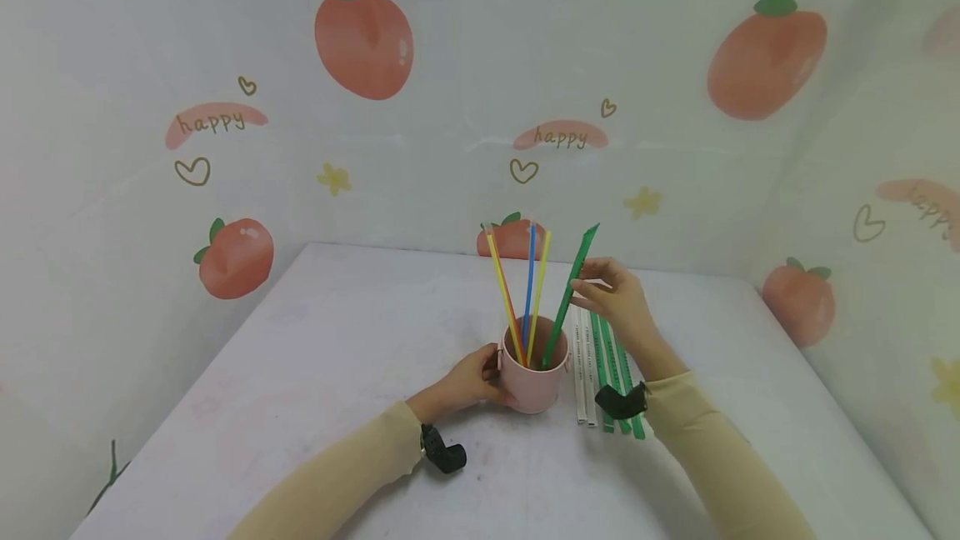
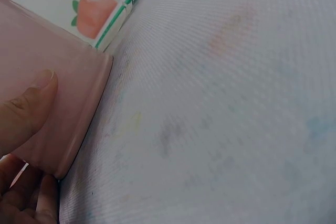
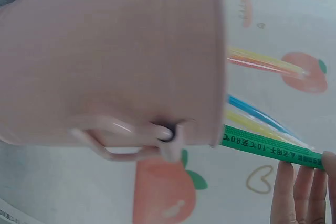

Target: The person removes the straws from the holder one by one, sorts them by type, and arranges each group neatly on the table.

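A pink bucket-shaped holder (image 1: 528, 390) with side handles stands upright on the table. My left hand (image 1: 467, 379) grips its left side, thumb in front and fingers low around it, as the left wrist view shows. Above the rim, my right hand (image 1: 624, 307) pinches a straw in a printed green wrapper (image 1: 572, 290). That straw leans right, its lower end inside the holder. Also in the holder are yellow straws (image 1: 497, 261), a blue straw (image 1: 529, 273) and an orange-red straw (image 1: 509, 297). In the right wrist view the fingers (image 3: 302, 195) touch the green wrapper's upper end.
Right of the holder, white-wrapped straws (image 1: 581, 382) and green-wrapped straws (image 1: 606, 373) lie side by side on the white table (image 1: 375, 315), partly under my right arm. Behind the table hangs a white curtain (image 1: 465, 48) printed with peaches. A dark green cord-like thing (image 1: 112, 465) is at the left edge.
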Demonstrator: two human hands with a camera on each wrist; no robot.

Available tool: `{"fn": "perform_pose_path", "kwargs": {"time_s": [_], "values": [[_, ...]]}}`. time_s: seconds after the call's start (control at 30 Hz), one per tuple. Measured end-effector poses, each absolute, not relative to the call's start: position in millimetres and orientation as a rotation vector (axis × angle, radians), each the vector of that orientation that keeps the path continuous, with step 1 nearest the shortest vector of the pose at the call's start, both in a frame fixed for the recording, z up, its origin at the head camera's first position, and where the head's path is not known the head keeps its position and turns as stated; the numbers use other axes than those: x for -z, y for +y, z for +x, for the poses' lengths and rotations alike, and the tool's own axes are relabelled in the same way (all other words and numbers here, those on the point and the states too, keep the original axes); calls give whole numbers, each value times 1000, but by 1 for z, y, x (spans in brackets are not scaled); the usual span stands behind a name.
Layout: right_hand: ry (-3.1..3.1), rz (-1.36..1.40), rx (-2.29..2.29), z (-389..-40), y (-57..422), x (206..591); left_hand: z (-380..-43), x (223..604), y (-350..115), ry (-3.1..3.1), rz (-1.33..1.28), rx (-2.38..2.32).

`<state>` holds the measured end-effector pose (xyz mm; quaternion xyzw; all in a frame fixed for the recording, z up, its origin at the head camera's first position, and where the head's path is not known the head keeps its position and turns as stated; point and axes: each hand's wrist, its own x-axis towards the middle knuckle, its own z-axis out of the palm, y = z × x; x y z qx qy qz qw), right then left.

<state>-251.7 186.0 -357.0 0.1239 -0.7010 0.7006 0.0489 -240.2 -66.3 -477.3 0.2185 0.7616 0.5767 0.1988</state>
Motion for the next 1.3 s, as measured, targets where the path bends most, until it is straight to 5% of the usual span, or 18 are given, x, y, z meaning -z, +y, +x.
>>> {"fn": "perform_pose_path", "kwargs": {"time_s": [0.7, 1.3], "values": [[-1658, 332, -2340, -243, 234, 324, -237, 474, -67, 2138, 564, -1605], [-1783, 277, -2318, -241, 263, 339, -237, 474, -65, 2136, 521, -1603]]}}
